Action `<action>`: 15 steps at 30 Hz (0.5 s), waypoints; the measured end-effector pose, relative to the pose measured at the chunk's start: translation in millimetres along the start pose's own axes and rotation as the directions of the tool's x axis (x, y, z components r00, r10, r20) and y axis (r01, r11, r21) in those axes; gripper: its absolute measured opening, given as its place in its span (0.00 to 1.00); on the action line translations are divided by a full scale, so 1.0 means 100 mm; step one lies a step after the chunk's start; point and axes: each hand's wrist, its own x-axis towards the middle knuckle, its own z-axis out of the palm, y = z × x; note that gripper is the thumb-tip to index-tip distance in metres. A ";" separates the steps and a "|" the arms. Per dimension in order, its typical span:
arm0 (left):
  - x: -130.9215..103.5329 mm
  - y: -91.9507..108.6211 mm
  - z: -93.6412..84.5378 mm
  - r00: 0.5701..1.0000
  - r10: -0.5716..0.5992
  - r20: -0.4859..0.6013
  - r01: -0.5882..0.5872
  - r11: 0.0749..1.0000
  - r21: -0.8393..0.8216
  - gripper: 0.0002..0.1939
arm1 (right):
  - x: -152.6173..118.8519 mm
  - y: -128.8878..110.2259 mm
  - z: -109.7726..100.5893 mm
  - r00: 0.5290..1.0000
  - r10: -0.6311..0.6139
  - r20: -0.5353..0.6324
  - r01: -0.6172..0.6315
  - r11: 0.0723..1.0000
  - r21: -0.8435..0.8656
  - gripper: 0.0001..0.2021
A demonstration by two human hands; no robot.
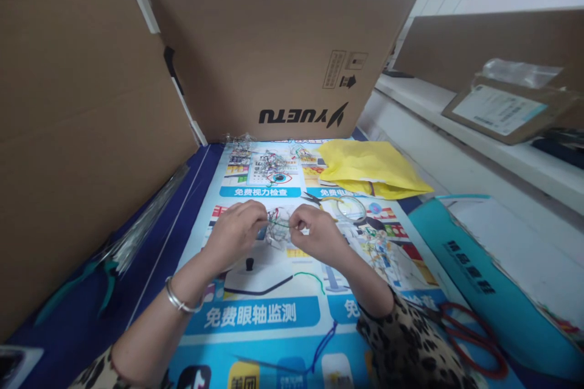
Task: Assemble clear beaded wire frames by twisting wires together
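My left hand [237,231] and my right hand [319,234] face each other over the middle of the printed sheet, fingers pinched. A short stretch of thin green string [279,223] runs between their fingertips, so both hands are closed on it. Just behind and below it lies a tangle of fine, clear or silvery wire-like loops [277,236] with a bit of red. The fingers hide the string's ends. Nearer me, a loose green string [310,275] curves on the sheet. A blue string loop [325,343] is attached to a thin rod lying below.
Around the sheet [296,361] lie pliers [314,197], a tape roll [351,209], a yellow bag [369,164] and more tangled wire [271,161]. Red-handled scissors [474,340] and a teal box [483,273] sit right; green-handled pliers [107,285] and thin rods [146,225] left. Cardboard [274,48] stands behind.
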 end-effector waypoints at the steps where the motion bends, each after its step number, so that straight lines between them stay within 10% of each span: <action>1: 0.01 -0.01 -0.02 0.999 -0.039 0.010 0.039 0.999 0.024 0.06 | 0.00 0.00 -0.02 1.000 0.006 0.012 -0.005 1.000 -0.022 0.06; 10: 0.02 0.04 -0.01 0.972 -0.124 0.201 0.059 0.952 0.301 0.10 | 0.00 0.00 -0.01 0.999 0.053 -0.009 -0.054 0.990 -0.127 0.06; 15: 0.04 0.09 -0.03 0.972 -0.116 0.207 0.110 0.993 0.039 0.11 | 0.01 0.02 -0.01 0.997 0.072 -0.036 -0.076 0.989 -0.127 0.05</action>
